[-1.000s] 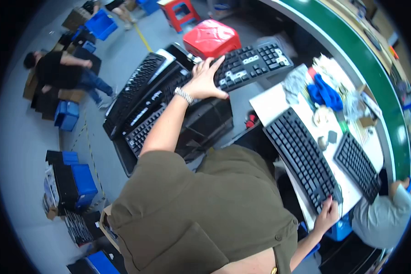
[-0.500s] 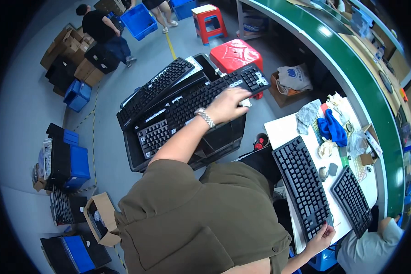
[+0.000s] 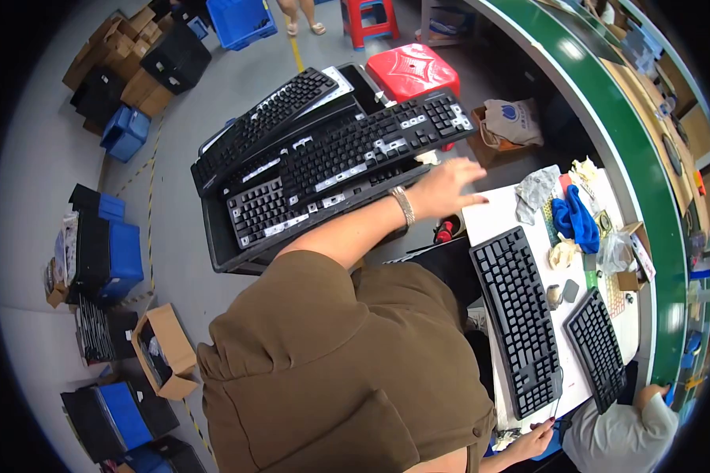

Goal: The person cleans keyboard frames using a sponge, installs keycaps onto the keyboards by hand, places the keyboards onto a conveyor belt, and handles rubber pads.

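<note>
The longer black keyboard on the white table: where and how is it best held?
Probably mid-length by both long edges, from above: the longer black keyboard lies keys-up on the white table, much narrower across than along.

1. We held our left hand (image 3: pixel 447 189) out, fingers spread, between the black crate (image 3: pixel 222 258) and the white table (image 3: pixel 497 206).
2. We had our right hand (image 3: pixel 535 443) near the lower end of a black keyboard (image 3: pixel 521 315) on that table.
3. We saw more keyboards (image 3: pixel 379 143) heaped in the crate, and a red stool (image 3: pixel 412 69) near it.
4. We saw a blue cloth (image 3: pixel 577 225) on the table.
</note>
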A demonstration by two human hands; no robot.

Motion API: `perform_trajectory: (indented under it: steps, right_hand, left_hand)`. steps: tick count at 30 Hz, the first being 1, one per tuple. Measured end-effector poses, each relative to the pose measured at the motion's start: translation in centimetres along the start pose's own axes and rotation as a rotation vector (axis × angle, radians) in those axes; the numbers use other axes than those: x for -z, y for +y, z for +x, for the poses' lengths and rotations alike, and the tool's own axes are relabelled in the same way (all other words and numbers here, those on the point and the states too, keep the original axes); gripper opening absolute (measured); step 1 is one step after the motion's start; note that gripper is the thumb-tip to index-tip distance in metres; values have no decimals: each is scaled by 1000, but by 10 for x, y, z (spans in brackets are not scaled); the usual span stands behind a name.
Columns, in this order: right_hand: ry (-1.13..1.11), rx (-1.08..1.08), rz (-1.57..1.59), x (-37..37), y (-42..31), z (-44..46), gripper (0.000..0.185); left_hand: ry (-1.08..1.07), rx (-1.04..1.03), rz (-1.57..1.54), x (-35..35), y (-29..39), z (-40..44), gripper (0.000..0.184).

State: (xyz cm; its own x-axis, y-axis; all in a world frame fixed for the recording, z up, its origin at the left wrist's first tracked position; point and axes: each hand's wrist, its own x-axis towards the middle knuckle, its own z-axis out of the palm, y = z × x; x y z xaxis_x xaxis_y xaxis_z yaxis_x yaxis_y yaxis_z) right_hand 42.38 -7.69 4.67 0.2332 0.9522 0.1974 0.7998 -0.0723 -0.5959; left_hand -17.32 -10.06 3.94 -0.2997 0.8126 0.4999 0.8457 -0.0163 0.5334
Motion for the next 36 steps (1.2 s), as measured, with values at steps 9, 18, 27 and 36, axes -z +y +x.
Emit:
perform_trajectory:
  steps: [9,18,27,36]
  right_hand:
    - [-49,95,-11,-15,-31,26,55]
    - [-77,71,-9,-12,-37,24,52]
    - [17,52,93,-27,-42,27,46]
    - [-45,27,62,-22,-63,30,38]
  left_hand:
    - [315,324,458,126,-127,9,45]
    - [-17,323,691,141,-225,-7,36]
    - [330,4,340,106,-96,22,22]
    - [276,-6,-112,23,-7,1,26]
